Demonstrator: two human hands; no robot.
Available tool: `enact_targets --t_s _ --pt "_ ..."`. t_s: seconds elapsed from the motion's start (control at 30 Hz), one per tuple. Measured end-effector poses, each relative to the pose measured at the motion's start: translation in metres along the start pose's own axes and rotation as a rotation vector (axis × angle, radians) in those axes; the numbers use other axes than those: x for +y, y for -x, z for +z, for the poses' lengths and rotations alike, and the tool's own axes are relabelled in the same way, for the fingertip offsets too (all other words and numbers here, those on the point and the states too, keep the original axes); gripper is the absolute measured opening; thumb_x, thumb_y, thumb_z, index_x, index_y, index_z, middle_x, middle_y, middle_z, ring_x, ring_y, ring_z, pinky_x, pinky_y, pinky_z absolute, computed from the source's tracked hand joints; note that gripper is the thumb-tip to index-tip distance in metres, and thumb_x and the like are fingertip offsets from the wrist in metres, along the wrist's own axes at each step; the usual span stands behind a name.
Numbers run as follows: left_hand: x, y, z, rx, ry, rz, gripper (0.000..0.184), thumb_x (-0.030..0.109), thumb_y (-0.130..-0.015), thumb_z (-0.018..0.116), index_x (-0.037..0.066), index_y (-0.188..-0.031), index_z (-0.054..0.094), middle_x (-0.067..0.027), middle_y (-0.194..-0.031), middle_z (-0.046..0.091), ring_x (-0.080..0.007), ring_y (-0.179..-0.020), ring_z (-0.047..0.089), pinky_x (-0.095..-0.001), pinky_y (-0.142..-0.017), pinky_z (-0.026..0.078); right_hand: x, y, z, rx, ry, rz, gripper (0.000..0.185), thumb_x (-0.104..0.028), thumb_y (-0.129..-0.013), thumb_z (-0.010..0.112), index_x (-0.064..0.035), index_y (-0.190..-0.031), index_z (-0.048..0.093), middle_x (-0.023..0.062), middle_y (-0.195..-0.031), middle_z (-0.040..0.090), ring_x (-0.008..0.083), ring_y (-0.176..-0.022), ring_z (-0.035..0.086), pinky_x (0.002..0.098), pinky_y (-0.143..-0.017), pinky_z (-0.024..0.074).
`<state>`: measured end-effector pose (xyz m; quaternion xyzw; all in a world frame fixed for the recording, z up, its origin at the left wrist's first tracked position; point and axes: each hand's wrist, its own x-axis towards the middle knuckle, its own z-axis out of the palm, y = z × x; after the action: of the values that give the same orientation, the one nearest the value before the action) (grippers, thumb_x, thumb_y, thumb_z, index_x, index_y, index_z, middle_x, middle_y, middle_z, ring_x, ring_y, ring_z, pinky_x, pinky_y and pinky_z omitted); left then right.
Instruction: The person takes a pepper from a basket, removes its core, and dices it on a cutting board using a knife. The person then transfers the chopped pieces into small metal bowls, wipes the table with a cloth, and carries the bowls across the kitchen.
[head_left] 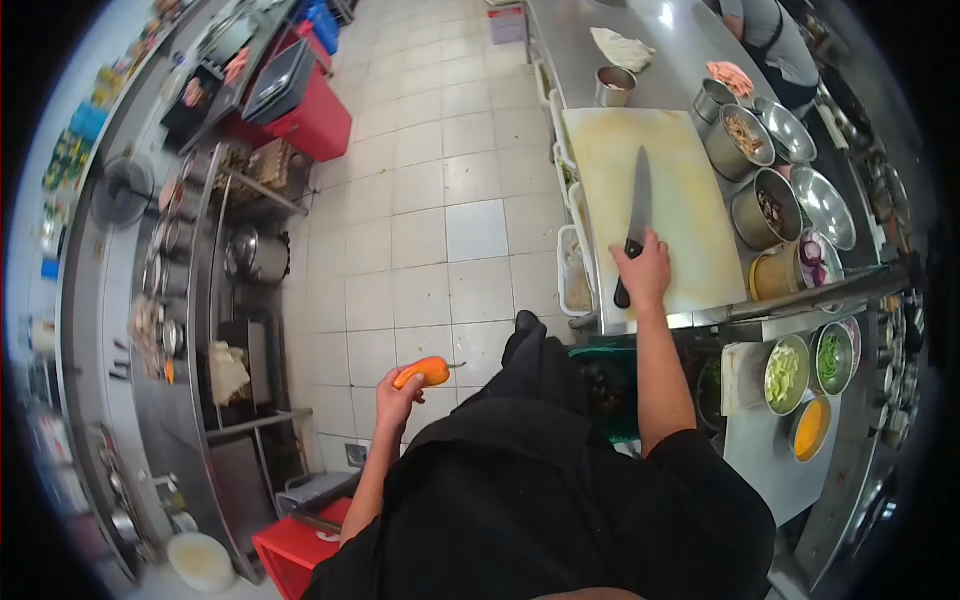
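Observation:
An orange pepper [426, 373] with a green stem is held in my left hand [398, 398], out over the tiled floor. My right hand [645, 268] is at the black handle of a large knife [641, 195], its fingers closed on it. The knife lies over the pale cutting board [655, 130], its blade pointing away from me. Right of the board are metal pots, one with brown pieces [742, 140] and one with dark pieces [768, 208], and a bowl of purple onion [815, 257].
Bowls of green pieces [787, 374] and orange liquid [810, 428] sit at the lower right. A red bin [313, 125] stands across the aisle, with a red container [290, 555] at the lower left. Another person [783, 45] is at the upper right.

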<state>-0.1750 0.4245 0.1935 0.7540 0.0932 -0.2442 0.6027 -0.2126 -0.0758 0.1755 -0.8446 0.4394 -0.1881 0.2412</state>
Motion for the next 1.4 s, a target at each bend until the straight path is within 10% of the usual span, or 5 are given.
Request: enact_targets --t_s 0.27,0.53,0.93,1.4 --pt "0.185 -0.178 0.128 -0.360 -0.421 0.188 0.030 0.020 -0.094 0.074 -0.003 -0.112 0.069 -0.0040 -0.078 0.067 -0.0088 -0.063 0.059 -0.0264 -0.057 0.051 -0.004 -0.023 -0.020 -0.249 0.097 0.185 0.053 -0.023 -0.082 0.072 -0.0046 -0.131 0.061 0.0234 -0.121 0.063 0.0431 -0.108 0.064 0.0507 -0.094 0.0520" --pt "0.274 -0.282 0.297 -0.906 -0.746 0.233 0.032 0.027 -0.092 0.074 -0.001 -0.108 0.071 -0.0046 -0.073 0.064 -0.0117 -0.057 0.057 -0.0287 -0.054 0.049 -0.009 0.001 -0.034 -0.107 -0.304 0.298 0.038 -0.016 -0.092 0.059 -0.0014 -0.127 0.058 0.0285 -0.086 0.066 0.0452 -0.083 0.068 0.0511 -0.074 0.0520" --pt "0.280 -0.309 0.549 -1.487 -1.028 0.288 0.045 0.034 -0.092 0.076 -0.001 -0.116 0.062 -0.0067 -0.070 0.062 -0.0130 -0.050 0.055 -0.0287 -0.042 0.043 -0.088 0.000 -0.006 -0.027 -0.211 0.655 0.069 -0.012 -0.097 0.049 -0.0239 -0.162 0.029 0.0295 -0.087 0.067 0.0488 -0.083 0.065 0.0584 -0.078 0.0500" --pt "0.245 -0.321 0.551 -1.688 -0.740 0.016 0.055 0.010 -0.097 0.067 -0.002 -0.146 0.046 -0.0113 -0.097 0.066 -0.0178 -0.074 0.069 -0.0322 -0.065 0.058 -0.127 -0.038 0.021 0.173 -0.236 0.937 0.071 -0.008 -0.097 0.049 -0.0200 -0.163 0.026 0.0320 -0.085 0.067 0.0502 -0.081 0.066 0.0580 -0.075 0.0505"
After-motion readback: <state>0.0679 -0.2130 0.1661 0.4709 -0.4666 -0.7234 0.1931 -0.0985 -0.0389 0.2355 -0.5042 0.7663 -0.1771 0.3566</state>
